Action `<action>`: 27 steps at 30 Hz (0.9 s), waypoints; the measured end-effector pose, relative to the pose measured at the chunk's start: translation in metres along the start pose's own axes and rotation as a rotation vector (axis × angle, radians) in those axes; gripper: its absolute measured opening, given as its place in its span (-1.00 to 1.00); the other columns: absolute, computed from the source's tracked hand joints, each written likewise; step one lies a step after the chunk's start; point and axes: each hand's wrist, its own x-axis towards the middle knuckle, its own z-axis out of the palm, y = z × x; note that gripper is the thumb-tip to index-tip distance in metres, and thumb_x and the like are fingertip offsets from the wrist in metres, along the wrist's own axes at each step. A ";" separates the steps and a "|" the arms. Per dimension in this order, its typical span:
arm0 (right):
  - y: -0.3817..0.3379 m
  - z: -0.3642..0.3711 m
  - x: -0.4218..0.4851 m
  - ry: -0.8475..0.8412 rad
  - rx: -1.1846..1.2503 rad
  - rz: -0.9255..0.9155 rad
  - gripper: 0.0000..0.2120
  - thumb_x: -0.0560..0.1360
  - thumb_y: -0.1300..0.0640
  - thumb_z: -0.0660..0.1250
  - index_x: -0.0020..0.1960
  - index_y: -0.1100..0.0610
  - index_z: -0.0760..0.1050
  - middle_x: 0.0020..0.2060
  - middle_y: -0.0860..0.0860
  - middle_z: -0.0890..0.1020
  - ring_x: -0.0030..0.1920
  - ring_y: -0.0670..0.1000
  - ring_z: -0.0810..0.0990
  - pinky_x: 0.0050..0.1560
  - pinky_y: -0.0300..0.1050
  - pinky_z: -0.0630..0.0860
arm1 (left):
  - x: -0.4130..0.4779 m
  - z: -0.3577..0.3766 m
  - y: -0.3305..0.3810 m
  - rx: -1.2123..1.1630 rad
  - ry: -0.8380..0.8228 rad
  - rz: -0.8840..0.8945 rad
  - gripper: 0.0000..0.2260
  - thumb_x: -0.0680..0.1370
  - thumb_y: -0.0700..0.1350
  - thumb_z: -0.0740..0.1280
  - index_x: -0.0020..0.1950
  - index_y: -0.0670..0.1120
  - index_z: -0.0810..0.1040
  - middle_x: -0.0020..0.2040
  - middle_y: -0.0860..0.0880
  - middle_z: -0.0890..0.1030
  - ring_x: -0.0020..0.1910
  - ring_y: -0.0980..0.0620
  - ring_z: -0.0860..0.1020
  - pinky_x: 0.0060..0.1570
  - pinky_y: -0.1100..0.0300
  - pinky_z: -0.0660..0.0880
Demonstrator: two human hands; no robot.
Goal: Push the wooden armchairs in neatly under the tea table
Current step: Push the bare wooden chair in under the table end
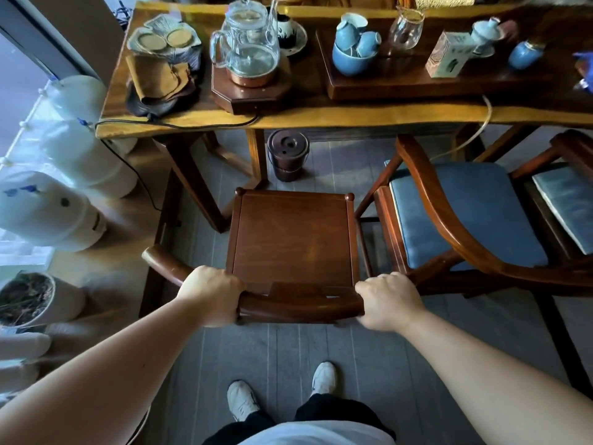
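A dark wooden armchair (292, 239) with a bare seat stands in front of me, its front edge a little short of the tea table (321, 115). My left hand (211, 295) grips the left part of its curved back rail. My right hand (390, 300) grips the right part of the same rail. A second armchair (465, 213) with a blue cushion stands to the right, partly under the table. A third chair (564, 200) with a grey cushion shows at the right edge.
The table carries a glass kettle (247, 43) on a wooden base, blue cups (354, 43) on a tray and a small box (447, 54). A dark lidded bucket (287, 155) stands under the table. White water jugs (48, 213) and a plant pot (32, 300) line the left side.
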 end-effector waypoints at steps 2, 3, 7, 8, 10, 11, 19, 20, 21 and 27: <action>0.013 -0.004 0.004 -0.030 -0.008 -0.002 -0.70 0.36 -0.19 0.30 -0.06 0.00 0.54 -0.12 -0.05 0.66 -0.05 0.10 0.63 -0.03 -0.02 0.44 | 0.006 -0.007 0.007 -0.002 0.008 -0.017 -0.85 0.41 0.05 0.29 -0.06 0.11 0.54 -0.29 0.12 0.56 -0.27 0.03 0.56 -0.24 0.18 0.47; 0.021 -0.005 0.006 -0.045 -0.010 -0.001 -0.69 0.36 -0.20 0.28 -0.05 0.00 0.54 -0.12 -0.05 0.66 -0.05 0.09 0.63 -0.02 -0.03 0.44 | 0.010 -0.010 0.011 -0.007 0.016 -0.021 -0.86 0.40 0.03 0.28 -0.06 0.11 0.54 -0.30 0.11 0.55 -0.28 0.03 0.56 -0.27 0.18 0.44; 0.047 -0.010 0.012 -0.096 -0.021 -0.005 -0.70 0.36 -0.22 0.26 -0.08 -0.03 0.52 -0.15 -0.08 0.64 -0.08 0.05 0.62 -0.02 -0.05 0.44 | 0.021 -0.015 0.027 -0.037 0.038 -0.042 -0.88 0.40 -0.01 0.29 -0.09 0.11 0.54 -0.36 0.10 0.50 -0.37 0.07 0.51 -0.40 0.20 0.34; 0.052 -0.011 0.014 -0.100 -0.017 -0.006 -0.71 0.36 -0.22 0.27 -0.08 -0.04 0.52 -0.16 -0.09 0.64 -0.09 0.05 0.62 -0.01 -0.05 0.46 | 0.024 -0.017 0.030 -0.041 0.047 -0.044 -0.89 0.41 0.01 0.31 -0.09 0.11 0.54 -0.38 0.11 0.48 -0.39 0.08 0.49 -0.43 0.20 0.32; 0.059 -0.015 0.016 -0.109 -0.009 -0.009 -0.76 0.37 -0.19 0.29 -0.10 -0.06 0.52 -0.18 -0.09 0.63 -0.11 0.04 0.62 0.00 -0.04 0.49 | 0.029 -0.018 0.032 -0.051 0.053 -0.041 -0.90 0.41 0.06 0.36 -0.10 0.11 0.54 -0.39 0.12 0.47 -0.42 0.12 0.44 -0.45 0.21 0.29; 0.061 -0.016 0.017 -0.115 -0.004 -0.008 -0.77 0.37 -0.18 0.30 -0.10 -0.06 0.52 -0.19 -0.09 0.63 -0.12 0.04 0.62 0.01 -0.03 0.51 | 0.031 -0.018 0.033 -0.050 0.050 -0.041 -0.87 0.40 0.09 0.38 -0.12 0.11 0.53 -0.40 0.12 0.46 -0.44 0.14 0.42 -0.47 0.21 0.27; 0.052 -0.007 0.003 -0.125 0.014 0.002 -0.83 0.36 -0.11 0.32 -0.12 -0.05 0.50 -0.25 -0.08 0.61 -0.18 0.03 0.60 -0.11 -0.08 0.44 | 0.028 -0.018 0.032 -0.029 0.021 0.003 -0.82 0.39 0.12 0.39 -0.08 0.12 0.51 -0.33 0.14 0.52 -0.35 0.12 0.50 -0.40 0.21 0.34; 0.051 -0.005 -0.001 -0.120 0.010 -0.004 -0.82 0.37 -0.12 0.32 -0.12 -0.05 0.50 -0.25 -0.07 0.61 -0.19 0.04 0.60 -0.16 -0.10 0.41 | 0.027 -0.019 0.033 -0.025 0.015 0.007 -0.82 0.39 0.11 0.39 -0.07 0.12 0.51 -0.32 0.14 0.52 -0.34 0.12 0.50 -0.39 0.21 0.36; 0.052 -0.003 -0.005 -0.111 0.009 -0.009 -0.82 0.37 -0.12 0.31 -0.12 -0.04 0.50 -0.25 -0.06 0.61 -0.19 0.04 0.60 -0.19 -0.10 0.40 | 0.026 -0.019 0.035 -0.023 0.017 0.005 -0.84 0.39 0.10 0.38 -0.07 0.12 0.52 -0.32 0.14 0.52 -0.33 0.11 0.51 -0.37 0.21 0.37; 0.076 0.001 -0.005 -0.091 -0.027 -0.005 -0.80 0.33 -0.12 0.31 -0.13 -0.04 0.51 -0.24 -0.09 0.62 -0.18 0.02 0.61 -0.14 -0.10 0.49 | 0.033 -0.022 0.056 -0.042 0.051 -0.019 -0.90 0.41 0.04 0.34 -0.11 0.10 0.53 -0.36 0.12 0.50 -0.37 0.11 0.48 -0.41 0.20 0.33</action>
